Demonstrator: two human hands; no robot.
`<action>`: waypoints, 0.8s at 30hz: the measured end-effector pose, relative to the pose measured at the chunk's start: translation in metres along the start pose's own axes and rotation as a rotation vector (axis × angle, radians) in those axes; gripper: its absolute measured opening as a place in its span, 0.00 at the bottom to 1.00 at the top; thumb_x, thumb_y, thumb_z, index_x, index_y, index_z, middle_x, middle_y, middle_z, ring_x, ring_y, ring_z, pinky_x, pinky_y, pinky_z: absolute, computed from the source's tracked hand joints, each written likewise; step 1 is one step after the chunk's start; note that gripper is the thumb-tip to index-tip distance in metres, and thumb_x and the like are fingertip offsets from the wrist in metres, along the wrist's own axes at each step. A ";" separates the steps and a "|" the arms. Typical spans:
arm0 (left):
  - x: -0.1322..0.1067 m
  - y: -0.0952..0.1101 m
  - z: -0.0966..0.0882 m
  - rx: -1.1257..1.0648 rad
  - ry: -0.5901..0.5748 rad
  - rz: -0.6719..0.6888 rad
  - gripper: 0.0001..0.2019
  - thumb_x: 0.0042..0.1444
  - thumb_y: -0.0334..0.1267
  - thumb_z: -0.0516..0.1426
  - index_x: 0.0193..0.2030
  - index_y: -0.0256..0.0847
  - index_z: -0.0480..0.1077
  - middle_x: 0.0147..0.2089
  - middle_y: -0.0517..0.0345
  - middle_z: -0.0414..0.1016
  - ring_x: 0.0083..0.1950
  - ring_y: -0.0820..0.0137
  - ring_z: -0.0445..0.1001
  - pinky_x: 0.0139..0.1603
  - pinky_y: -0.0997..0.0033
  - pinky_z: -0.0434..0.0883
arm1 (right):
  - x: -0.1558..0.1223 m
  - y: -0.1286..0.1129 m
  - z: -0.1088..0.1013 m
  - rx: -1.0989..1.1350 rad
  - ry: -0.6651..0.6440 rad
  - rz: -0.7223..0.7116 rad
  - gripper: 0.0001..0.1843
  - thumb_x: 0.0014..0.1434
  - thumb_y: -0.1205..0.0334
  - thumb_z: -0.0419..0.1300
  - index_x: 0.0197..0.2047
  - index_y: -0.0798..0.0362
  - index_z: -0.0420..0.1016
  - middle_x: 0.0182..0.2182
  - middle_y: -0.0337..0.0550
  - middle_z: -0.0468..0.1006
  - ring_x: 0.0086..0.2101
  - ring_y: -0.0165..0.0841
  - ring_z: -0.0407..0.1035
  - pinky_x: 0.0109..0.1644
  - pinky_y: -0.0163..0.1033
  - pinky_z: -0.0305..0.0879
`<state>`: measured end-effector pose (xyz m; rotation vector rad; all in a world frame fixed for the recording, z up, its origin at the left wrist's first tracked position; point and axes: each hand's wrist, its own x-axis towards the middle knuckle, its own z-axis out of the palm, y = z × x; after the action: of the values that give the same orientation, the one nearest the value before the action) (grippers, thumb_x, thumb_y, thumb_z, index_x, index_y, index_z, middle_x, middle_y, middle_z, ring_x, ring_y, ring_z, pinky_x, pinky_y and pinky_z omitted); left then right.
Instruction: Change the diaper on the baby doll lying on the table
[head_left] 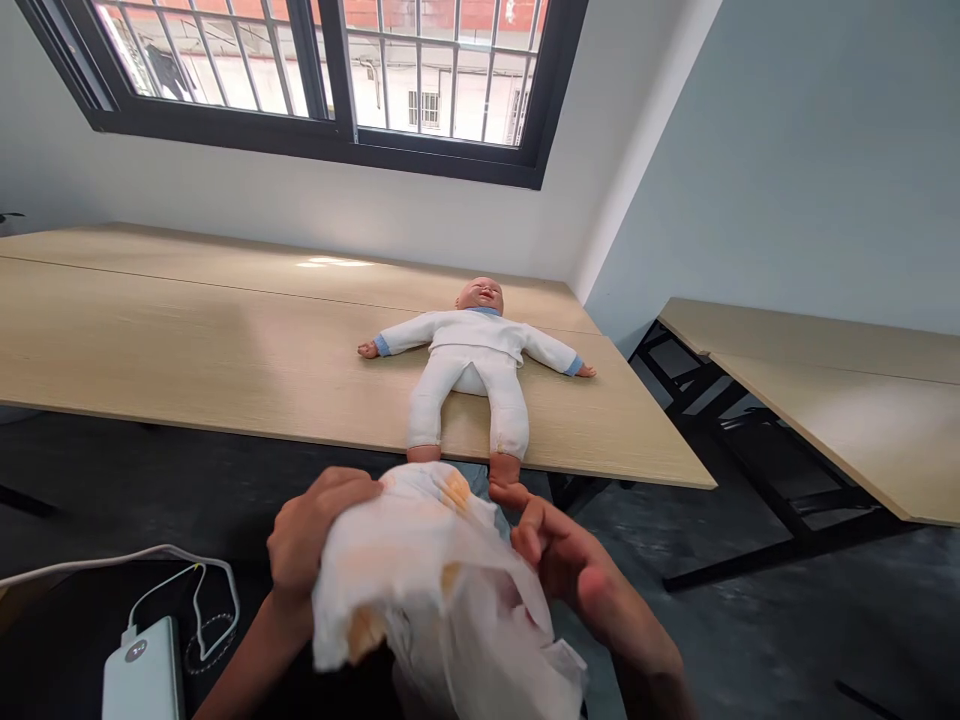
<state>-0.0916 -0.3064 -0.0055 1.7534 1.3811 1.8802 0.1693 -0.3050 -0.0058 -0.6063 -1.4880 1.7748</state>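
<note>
A white cloth item (420, 535) with orange-yellow patches hangs bunched in front of me, its lower part thin and partly see-through; its exact kind I cannot make out. My left hand (319, 525) grips it by the upper left side, fingers wrapped over the edge. Beside its right edge is my right hand (574, 565), fingers bent and apart from the thumb, slightly blurred, with nothing visible between them. Just beyond, a baby doll (476, 340) in a white outfit with blue cuffs lies on its back, arms spread. Its feet overhang the table edge; the left one is hidden behind the cloth.
The doll lies on a long light-wood table (187, 340) against the wall under a barred window (337, 80). Another table (840, 370) stands to the right. At lower left are a white power bank (142, 670) and its cable (112, 555).
</note>
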 end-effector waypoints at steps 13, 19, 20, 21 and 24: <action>0.005 -0.024 0.013 -0.072 0.137 0.080 0.05 0.49 0.42 0.65 0.32 0.46 0.74 0.30 0.62 0.74 0.31 0.69 0.71 0.33 0.70 0.69 | 0.002 0.023 0.005 -0.219 0.145 -0.330 0.24 0.53 0.56 0.70 0.43 0.46 0.58 0.43 0.45 0.62 0.45 0.35 0.64 0.46 0.36 0.69; -0.001 -0.020 0.010 -0.083 0.072 0.040 0.05 0.50 0.40 0.65 0.35 0.49 0.75 0.32 0.61 0.76 0.33 0.68 0.72 0.35 0.70 0.70 | 0.007 0.024 0.002 -0.339 0.138 -0.308 0.32 0.50 0.69 0.72 0.46 0.43 0.54 0.43 0.41 0.58 0.43 0.29 0.62 0.42 0.26 0.65; -0.001 -0.020 0.010 -0.086 0.072 0.042 0.05 0.51 0.40 0.65 0.35 0.49 0.76 0.32 0.61 0.76 0.33 0.69 0.72 0.36 0.71 0.69 | 0.007 0.026 0.002 -0.367 0.137 -0.314 0.32 0.51 0.69 0.72 0.47 0.42 0.54 0.44 0.41 0.57 0.45 0.29 0.62 0.44 0.26 0.66; -0.002 -0.021 0.010 -0.088 0.064 0.048 0.05 0.51 0.40 0.64 0.35 0.49 0.76 0.33 0.62 0.76 0.34 0.69 0.72 0.36 0.71 0.69 | 0.008 0.028 0.001 -0.395 0.144 -0.324 0.32 0.52 0.69 0.71 0.47 0.42 0.53 0.44 0.41 0.57 0.47 0.29 0.62 0.46 0.27 0.66; -0.003 -0.024 0.009 -0.078 0.036 0.087 0.05 0.52 0.40 0.64 0.36 0.48 0.75 0.33 0.63 0.76 0.34 0.70 0.72 0.36 0.72 0.69 | 0.009 0.036 -0.001 -0.470 0.211 -0.387 0.31 0.54 0.67 0.69 0.48 0.44 0.51 0.45 0.43 0.57 0.47 0.30 0.62 0.49 0.30 0.68</action>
<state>-0.0928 -0.2911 -0.0270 1.7776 1.2447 1.9920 0.1557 -0.2996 -0.0403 -0.6568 -1.7426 1.0404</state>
